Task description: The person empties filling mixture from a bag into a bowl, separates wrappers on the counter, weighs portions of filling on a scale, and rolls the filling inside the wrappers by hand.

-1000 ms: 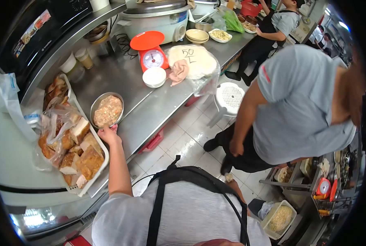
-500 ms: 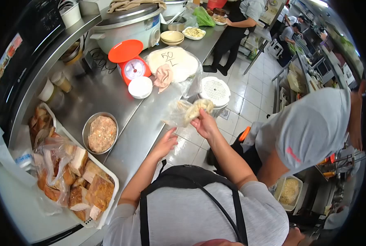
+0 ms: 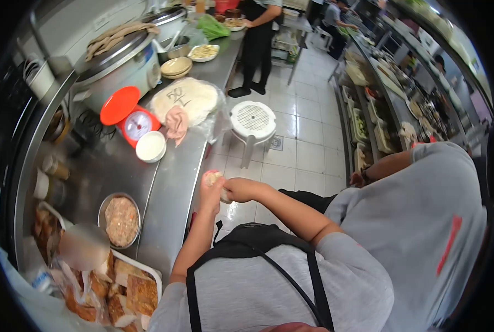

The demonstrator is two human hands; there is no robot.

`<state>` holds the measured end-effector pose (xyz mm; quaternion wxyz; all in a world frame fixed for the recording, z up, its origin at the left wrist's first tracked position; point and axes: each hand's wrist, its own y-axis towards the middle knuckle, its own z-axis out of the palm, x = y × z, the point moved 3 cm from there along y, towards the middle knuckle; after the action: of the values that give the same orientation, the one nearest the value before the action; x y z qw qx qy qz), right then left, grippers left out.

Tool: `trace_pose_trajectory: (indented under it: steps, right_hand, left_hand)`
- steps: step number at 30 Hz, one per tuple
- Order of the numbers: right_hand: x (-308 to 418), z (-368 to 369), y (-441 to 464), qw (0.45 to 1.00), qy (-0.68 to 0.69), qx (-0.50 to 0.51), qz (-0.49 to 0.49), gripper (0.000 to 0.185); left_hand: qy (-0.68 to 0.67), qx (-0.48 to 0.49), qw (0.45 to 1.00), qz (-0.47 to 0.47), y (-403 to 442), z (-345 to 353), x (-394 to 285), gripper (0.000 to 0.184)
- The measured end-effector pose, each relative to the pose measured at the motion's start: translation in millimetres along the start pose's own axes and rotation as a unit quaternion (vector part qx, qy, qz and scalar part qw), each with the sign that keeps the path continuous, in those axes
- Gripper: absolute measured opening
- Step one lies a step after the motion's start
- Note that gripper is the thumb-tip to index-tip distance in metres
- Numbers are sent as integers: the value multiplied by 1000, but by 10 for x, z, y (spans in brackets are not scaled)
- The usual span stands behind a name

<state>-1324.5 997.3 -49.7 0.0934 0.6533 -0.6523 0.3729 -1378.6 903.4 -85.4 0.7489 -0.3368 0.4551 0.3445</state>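
In front of my chest, beside the counter's edge, both hands are closed around a small clear plastic bag of pale food [image 3: 213,177]. My left hand [image 3: 208,198] grips it from the left, with part of the bag showing above the fingers. From the right, my right hand [image 3: 241,189] pinches its lower side. My fingers cover most of the bag, so its contents are hard to make out. On the counter to the left sits a metal bowl of raw minced meat [image 3: 122,220]. A red kitchen scale [image 3: 138,125] stands farther up, next to stacked white bowls [image 3: 150,147].
A crate [image 3: 157,276] of browned meat chunks is at lower left. A bagged white slab [image 3: 191,102] with a pink cloth [image 3: 176,124] lies on the steel counter [image 3: 172,191]. A white stool [image 3: 252,119] stands ahead; a co-worker [image 3: 418,205] is close on my right.
My left hand has come up and closed on the bag, which my right hand held out before. The bag has moved left and down. The view has shifted, and the co-worker has turned and bent.
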Motion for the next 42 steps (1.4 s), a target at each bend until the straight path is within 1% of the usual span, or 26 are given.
trace_pose_trajectory:
  steps: [1, 2, 3, 4, 5, 6, 8, 9, 12, 13, 14, 16, 17, 20, 21, 24, 25, 28, 31, 34, 35, 38, 39, 41, 42]
  right_hand:
    - [13, -32, -52, 994, 96, -58, -8, 32]
    - [57, -54, -109, 975, 189, -117, -17, 32]
    - [96, -76, -163, 944, 277, -176, -29, 33]
    - [181, -109, -230, 937, 207, -264, -93, 31]
    - [275, -115, -300, 916, 133, -346, -153, 31]
    - [336, -114, -354, 881, 54, -423, -207, 30]
    - [174, -32, -261, 887, 96, -427, -148, 29]
    - [89, 6, -249, 887, 120, -431, -117, 29]
    - [-27, -147, -422, 874, 204, -424, -120, 25]
    - [-177, -89, -392, 851, 162, -481, -137, 41]
    - [-234, -82, -460, 842, 215, -488, -80, 50]
    - [-301, -62, -613, 808, 322, -492, 25, 69]
    - [-458, 22, -578, 837, 344, -424, 41, 92]
    - [-555, 136, -830, 847, 412, -336, 11, 93]
    - [-481, 55, -1043, 868, 392, -302, 45, 97]
    - [-532, 55, -1299, 876, 410, -254, -33, 99]
    - [-647, 134, -1294, 878, 334, -341, -29, 91]
    - [-844, 287, -1437, 873, 361, -326, -6, 71]
    - [-1061, 321, -1634, 868, 345, -351, 62, 46]
    - [-1210, 253, -2126, 859, 286, -391, 166, 32]
    - [-1346, 290, -2267, 850, 250, -425, 185, 29]
    - [-1603, 378, -2890, 800, 291, -479, 212, 30]
    - [-1681, 432, -3111, 789, 258, -508, 232, 29]
    - [-1867, 623, -3580, 755, 186, -563, 278, 27]
    - [-1969, 757, -3821, 735, 178, -579, 305, 28]
  left_hand:
    - [-44, -15, 999, -25, 60, -33, 52, 30]
    - [-89, -31, 994, -50, 128, -65, 87, 25]
    - [-132, -49, 988, -68, 184, -79, 64, 23]
    - [-175, -69, 978, -87, 228, -97, 27, 21]
    - [-215, -89, 966, -109, 252, -99, 2, 19]
    - [-228, -70, 965, -108, 259, -68, -24, 19]
    - [-250, -26, 961, -116, 239, 46, -56, 20]
    - [-245, -23, 964, -99, 222, 113, -71, 22]
    - [-192, 112, 970, -99, 155, 269, -175, 27]
    - [-175, 117, 972, -100, 133, 344, -193, 34]
    - [-139, 149, 974, -104, 107, 430, -223, 37]
    - [-70, 209, 970, -106, 84, 553, -251, 44]
    - [-50, 248, 959, -129, 132, 598, -189, 58]
    - [57, 350, 914, -199, 102, 779, 10, 72]
    - [89, 413, 876, -231, 115, 826, 114, 85]
    - [192, 469, 817, -274, 44, 1015, 349, 92]
    - [221, 469, 815, -259, -17, 1127, 375, 95]
    - [210, 494, 798, -274, -67, 1317, 553, 96]
    - [181, 456, 823, -287, -129, 1547, 737, 92]
    - [63, 423, 842, -329, -143, 1818, 970, 85]
    - [65, 426, 845, -318, -141, 1923, 1013, 75]
    - [80, 371, 889, -258, -10, 2157, 1117, 65]
    - [92, 328, 904, -260, -2, 2233, 1113, 62]
    - [117, 279, 911, -281, 250, 2170, 1372, 69]
    - [141, 253, 912, -289, 337, 2139, 1494, 66]
